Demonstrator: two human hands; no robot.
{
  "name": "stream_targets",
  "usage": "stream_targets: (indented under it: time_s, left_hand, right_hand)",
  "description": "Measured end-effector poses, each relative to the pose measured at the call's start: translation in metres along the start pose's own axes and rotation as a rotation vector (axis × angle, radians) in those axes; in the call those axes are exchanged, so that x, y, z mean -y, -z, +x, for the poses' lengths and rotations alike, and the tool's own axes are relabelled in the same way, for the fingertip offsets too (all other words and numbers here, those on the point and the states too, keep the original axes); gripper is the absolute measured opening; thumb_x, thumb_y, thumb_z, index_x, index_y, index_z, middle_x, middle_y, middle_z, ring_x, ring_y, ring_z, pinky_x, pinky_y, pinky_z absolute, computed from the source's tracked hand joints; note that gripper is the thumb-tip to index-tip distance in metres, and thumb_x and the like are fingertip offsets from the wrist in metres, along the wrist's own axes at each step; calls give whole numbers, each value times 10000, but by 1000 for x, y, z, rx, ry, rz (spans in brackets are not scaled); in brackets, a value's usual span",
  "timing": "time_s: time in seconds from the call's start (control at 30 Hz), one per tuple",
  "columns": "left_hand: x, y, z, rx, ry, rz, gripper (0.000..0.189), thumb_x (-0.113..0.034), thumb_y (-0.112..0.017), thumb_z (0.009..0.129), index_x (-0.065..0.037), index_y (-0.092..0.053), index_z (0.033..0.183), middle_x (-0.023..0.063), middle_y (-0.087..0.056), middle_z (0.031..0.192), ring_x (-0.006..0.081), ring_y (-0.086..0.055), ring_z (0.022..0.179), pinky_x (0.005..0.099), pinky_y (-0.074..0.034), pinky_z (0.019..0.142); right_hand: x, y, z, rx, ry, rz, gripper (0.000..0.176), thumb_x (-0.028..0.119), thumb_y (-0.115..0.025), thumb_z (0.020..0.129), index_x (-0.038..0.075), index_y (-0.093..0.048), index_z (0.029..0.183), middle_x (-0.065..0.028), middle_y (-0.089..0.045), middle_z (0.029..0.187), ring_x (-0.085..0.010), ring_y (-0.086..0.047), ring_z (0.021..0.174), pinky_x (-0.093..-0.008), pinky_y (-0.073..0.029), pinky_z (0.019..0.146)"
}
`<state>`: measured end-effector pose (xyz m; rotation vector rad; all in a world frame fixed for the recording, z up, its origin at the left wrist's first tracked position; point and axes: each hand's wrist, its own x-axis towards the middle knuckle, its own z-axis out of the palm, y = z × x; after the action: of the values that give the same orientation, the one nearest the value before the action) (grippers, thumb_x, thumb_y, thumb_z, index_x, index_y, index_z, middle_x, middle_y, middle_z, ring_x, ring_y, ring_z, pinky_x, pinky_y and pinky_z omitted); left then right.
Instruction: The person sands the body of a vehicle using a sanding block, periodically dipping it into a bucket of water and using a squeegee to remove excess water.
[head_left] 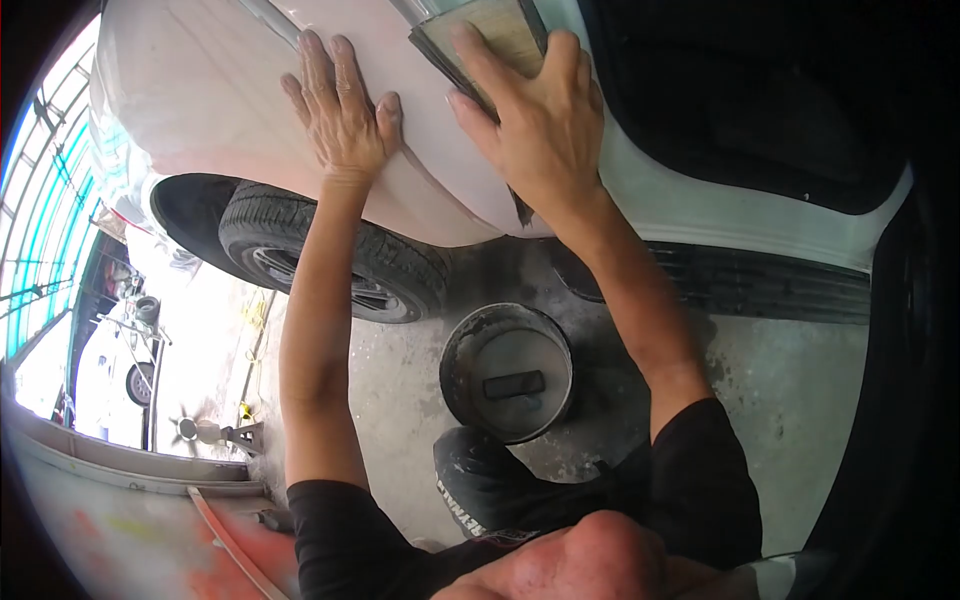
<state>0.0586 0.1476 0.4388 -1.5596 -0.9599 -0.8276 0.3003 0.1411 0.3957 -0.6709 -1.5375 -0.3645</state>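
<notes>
My left hand (345,120) lies flat on the pale, dusty car body panel (210,90), fingers stretched out and holding nothing. To its right, my right hand (545,135) grips a sanding block (505,35) with a tan upper face and dark layered edges. The block rests against the panel near the door opening; its underside is hidden. Between my forearms on the floor stands a dark bucket (449,350) with cloudy grey water. A small dark rectangular block (513,384) shows inside the bucket.
Below the panel is the car's wheel (270,225). The dark door opening (760,100) and a ribbed black sill (760,280) lie to the right. A paint-stained panel (150,530) is at lower left, near a fan-like metal object (195,430) on the concrete floor.
</notes>
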Motion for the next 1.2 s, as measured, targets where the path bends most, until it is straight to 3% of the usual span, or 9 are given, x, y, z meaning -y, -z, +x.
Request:
stream_targets:
  time_s: [0.13, 0.23, 0.33, 0.5, 0.73, 0.93, 1.07, 1.17, 1.2]
  left_hand:
    - [0, 0, 2, -20, -8, -14, 753, -511, -418, 1015, -87, -249, 1613, 289, -214, 1645, 461, -246, 1514, 730, -167, 1150]
    - [0, 3, 3, -1, -3, -4, 787, -534, -364, 1031, -23, -227, 1614, 294, -220, 1649, 436, -202, 1542, 648, -100, 1206]
    - [0, 2, 2, 8, 6, -2, 788, -532, -369, 1028, -23, -232, 1613, 297, -216, 1649, 437, -202, 1541, 641, -92, 1212]
    - [-1, 5, 4, 42, 36, -5, 779, -526, -373, 1026, -30, -243, 1612, 298, -206, 1651, 438, -199, 1542, 638, -70, 1221]
    - [0, 6, 1, 62, 44, -20, 776, -518, -411, 1011, -59, -251, 1615, 276, -201, 1662, 431, -202, 1543, 648, -76, 1217]
    - [-4, 12, 4, 77, 70, -30, 786, -469, -477, 975, -78, -252, 1619, 265, -203, 1665, 427, -206, 1544, 657, -94, 1212]
    - [-4, 12, 3, 85, 72, -37, 787, -440, -498, 963, -73, -258, 1616, 266, -218, 1660, 426, -211, 1543, 648, -93, 1218]
    - [-4, 12, 4, 88, 83, -26, 775, -434, -500, 966, -70, -273, 1611, 267, -229, 1655, 424, -215, 1542, 637, -91, 1225]
    - [-5, 13, 4, 95, 88, -25, 771, -433, -500, 967, -69, -278, 1610, 268, -232, 1654, 423, -217, 1541, 633, -90, 1227]
  right_hand:
    - [-9, 17, -65, 124, -75, 22, 601, 310, -828, 794, 263, -642, 1364, -188, -480, 1018, -375, -552, 898, -453, -513, 735]
    - [-9, 13, -63, 81, -67, 0, 599, 321, -826, 793, 274, -643, 1361, -184, -482, 1023, -365, -557, 899, -453, -520, 742]
    - [6, 4, 10, 49, -42, -23, 625, 312, -838, 779, 269, -647, 1372, -202, -478, 1034, -369, -559, 906, -460, -523, 757]
    - [-12, 4, -52, 82, -53, 57, 664, 346, -819, 793, 283, -600, 1416, -192, -460, 1056, -404, -532, 937, -503, -498, 774]
    - [23, -10, 123, -181, 92, 6, 576, 339, -819, 806, 253, -659, 1353, -190, -487, 1028, -407, -559, 901, -470, -514, 760]
    - [15, 3, 47, -14, 44, -20, 558, 372, -771, 844, 276, -581, 1359, -207, -478, 1089, -421, -558, 953, -520, -521, 713]
    - [27, -8, 121, -76, 62, -42, 598, 397, -770, 836, 286, -560, 1385, -211, -473, 1096, -421, -567, 985, -529, -527, 745]
    - [60, 20, 209, 84, -11, -37, 617, 340, -707, 923, 39, -519, 1427, -331, -513, 1322, -467, -580, 1190, -497, -521, 987]
    - [57, 15, 204, 29, 22, -42, 597, 356, -726, 901, 117, -551, 1419, -300, -503, 1242, -455, -576, 1119, -495, -527, 924]
